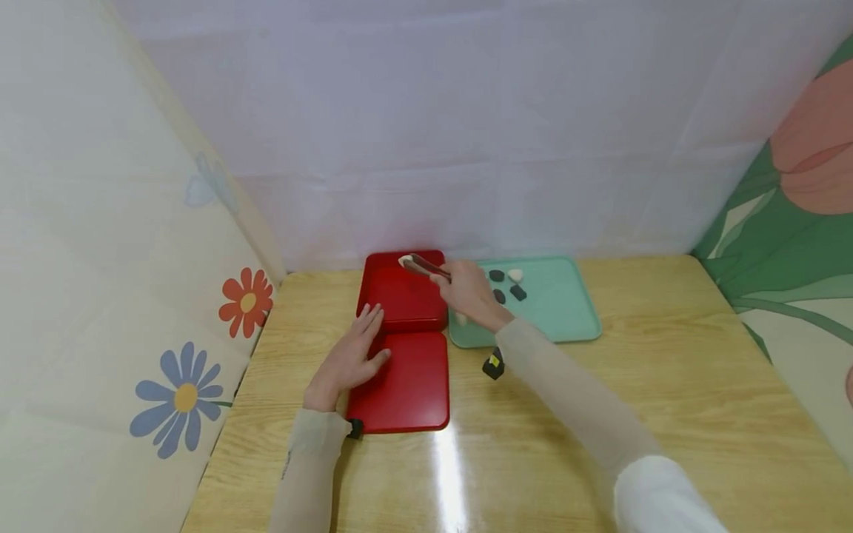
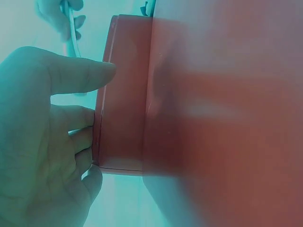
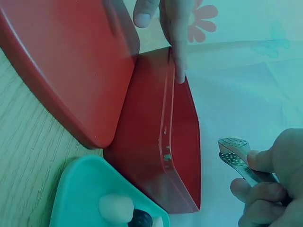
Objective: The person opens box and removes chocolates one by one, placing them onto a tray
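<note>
My right hand [image 1: 466, 292] holds metal tongs [image 1: 426, 266] above the red box [image 1: 404, 326]. In the head view a small white stone [image 1: 405, 260] appears between the tong tips. The right wrist view shows the perforated tips of the tongs [image 3: 234, 153] close together beside the box's open top. My left hand [image 1: 349, 363] lies with straight fingers on the near left rim of the box, its thumb over the red lid [image 1: 409, 385]. That lid lies in front of the box, against its near wall. In the left wrist view the fingertips touch the rim.
A mint green tray [image 1: 560, 303] stands right of the box, with black stones [image 1: 497, 275] and white stones [image 1: 515, 275] on it. My right forearm passes over its near edge. A black wrist device [image 1: 494, 364] hangs below that forearm. A curtain [image 1: 500, 148] closes off the back.
</note>
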`<state>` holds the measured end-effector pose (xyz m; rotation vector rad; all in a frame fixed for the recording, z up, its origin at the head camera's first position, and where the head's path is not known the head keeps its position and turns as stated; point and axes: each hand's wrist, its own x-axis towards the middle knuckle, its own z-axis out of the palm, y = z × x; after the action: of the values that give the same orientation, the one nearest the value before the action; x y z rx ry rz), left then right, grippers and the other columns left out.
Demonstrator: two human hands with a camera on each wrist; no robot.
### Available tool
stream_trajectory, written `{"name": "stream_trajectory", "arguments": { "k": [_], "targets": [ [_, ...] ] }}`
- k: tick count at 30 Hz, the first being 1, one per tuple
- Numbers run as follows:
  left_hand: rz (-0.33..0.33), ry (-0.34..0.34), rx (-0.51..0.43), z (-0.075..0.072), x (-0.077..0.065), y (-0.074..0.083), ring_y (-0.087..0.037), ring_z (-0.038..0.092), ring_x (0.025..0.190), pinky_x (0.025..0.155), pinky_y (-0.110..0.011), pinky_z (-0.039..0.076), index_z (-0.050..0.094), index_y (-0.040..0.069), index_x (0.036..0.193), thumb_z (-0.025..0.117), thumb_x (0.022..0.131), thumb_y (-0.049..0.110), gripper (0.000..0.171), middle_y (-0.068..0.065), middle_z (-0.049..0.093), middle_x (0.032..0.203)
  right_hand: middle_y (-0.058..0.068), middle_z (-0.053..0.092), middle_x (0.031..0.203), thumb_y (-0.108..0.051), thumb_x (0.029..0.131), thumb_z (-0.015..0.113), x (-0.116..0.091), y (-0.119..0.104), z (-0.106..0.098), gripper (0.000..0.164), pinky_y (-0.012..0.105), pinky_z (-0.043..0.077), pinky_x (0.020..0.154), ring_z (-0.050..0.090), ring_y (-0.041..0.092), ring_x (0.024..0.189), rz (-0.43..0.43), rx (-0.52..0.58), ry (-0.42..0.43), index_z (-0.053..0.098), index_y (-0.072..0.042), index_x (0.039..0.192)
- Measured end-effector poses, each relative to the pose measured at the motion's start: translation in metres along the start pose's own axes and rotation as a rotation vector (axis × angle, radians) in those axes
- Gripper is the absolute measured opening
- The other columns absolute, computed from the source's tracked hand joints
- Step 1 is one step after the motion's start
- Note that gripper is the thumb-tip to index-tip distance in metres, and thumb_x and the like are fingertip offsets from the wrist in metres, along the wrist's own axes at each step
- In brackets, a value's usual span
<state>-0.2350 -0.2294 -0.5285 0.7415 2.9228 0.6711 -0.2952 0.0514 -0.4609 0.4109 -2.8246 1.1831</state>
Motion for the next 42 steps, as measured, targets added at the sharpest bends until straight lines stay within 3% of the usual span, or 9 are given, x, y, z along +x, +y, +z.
{"name": "stream_trajectory", "arguments": {
  "k": [4, 11, 25, 33, 37, 42],
  "targets": [
    [0.005, -0.004, -0.002, 0.000, 0.001, 0.001, -0.038, 0.009, 0.167, 0.130, -0.059, 0.028, 0.025, -0.002, 0.168, 0.067, 0.102, 0.028, 0.083, -0.015, 0.018, 0.179, 0.001, 0.051, 0.060, -0.028, 0.110, 0.061, -0.008, 0.005, -0.010, 0.027, 0.024, 0.030, 0.042, 0.040, 0.012, 0.046, -0.003, 0.032, 0.005, 0.078, -0.007, 0.106],
    [-0.002, -0.007, 0.005, -0.001, 0.000, 0.001, -0.040, 0.009, 0.167, 0.129, -0.060, 0.030, 0.025, -0.001, 0.168, 0.068, 0.102, 0.027, 0.083, -0.016, 0.018, 0.179, -0.002, 0.050, 0.055, -0.032, 0.109, 0.063, -0.021, 0.013, -0.024, 0.034, 0.024, 0.030, 0.043, 0.043, 0.011, 0.046, -0.031, -0.012, 0.030, 0.074, -0.012, 0.084],
    [0.019, 0.010, -0.007, -0.002, -0.003, 0.000, -0.041, 0.009, 0.166, 0.129, -0.061, 0.028, 0.024, -0.002, 0.168, 0.065, 0.105, 0.026, 0.080, -0.017, 0.018, 0.179, -0.002, 0.052, 0.054, -0.030, 0.110, 0.063, -0.044, 0.027, -0.039, 0.031, 0.024, 0.030, 0.041, 0.040, 0.009, 0.044, -0.035, -0.038, 0.038, 0.079, -0.012, 0.091],
    [0.007, -0.003, 0.002, 0.000, -0.003, 0.000, -0.039, 0.008, 0.167, 0.130, -0.060, 0.027, 0.022, -0.001, 0.169, 0.063, 0.106, 0.027, 0.080, -0.016, 0.016, 0.179, 0.002, 0.063, 0.066, -0.032, 0.110, 0.062, -0.053, 0.042, -0.048, 0.037, 0.024, 0.030, 0.041, 0.038, 0.008, 0.046, -0.006, -0.048, 0.069, 0.078, -0.004, 0.127],
    [0.012, -0.002, -0.004, -0.001, -0.002, 0.001, -0.039, 0.008, 0.167, 0.130, -0.060, 0.027, 0.023, -0.001, 0.169, 0.065, 0.105, 0.028, 0.081, -0.015, 0.016, 0.179, 0.009, 0.074, 0.079, -0.032, 0.109, 0.063, -0.060, 0.051, -0.058, 0.041, 0.025, 0.031, 0.040, 0.037, 0.010, 0.045, 0.017, -0.026, 0.087, 0.073, -0.002, 0.134],
    [0.008, -0.004, 0.004, -0.002, -0.002, 0.001, -0.039, 0.008, 0.167, 0.130, -0.059, 0.027, 0.023, 0.000, 0.169, 0.065, 0.105, 0.028, 0.082, -0.015, 0.016, 0.180, 0.012, 0.078, 0.087, -0.034, 0.109, 0.063, -0.068, 0.065, -0.071, 0.039, 0.027, 0.033, 0.042, 0.039, 0.013, 0.048, 0.044, 0.033, 0.143, 0.076, -0.005, 0.131]
  ]
}}
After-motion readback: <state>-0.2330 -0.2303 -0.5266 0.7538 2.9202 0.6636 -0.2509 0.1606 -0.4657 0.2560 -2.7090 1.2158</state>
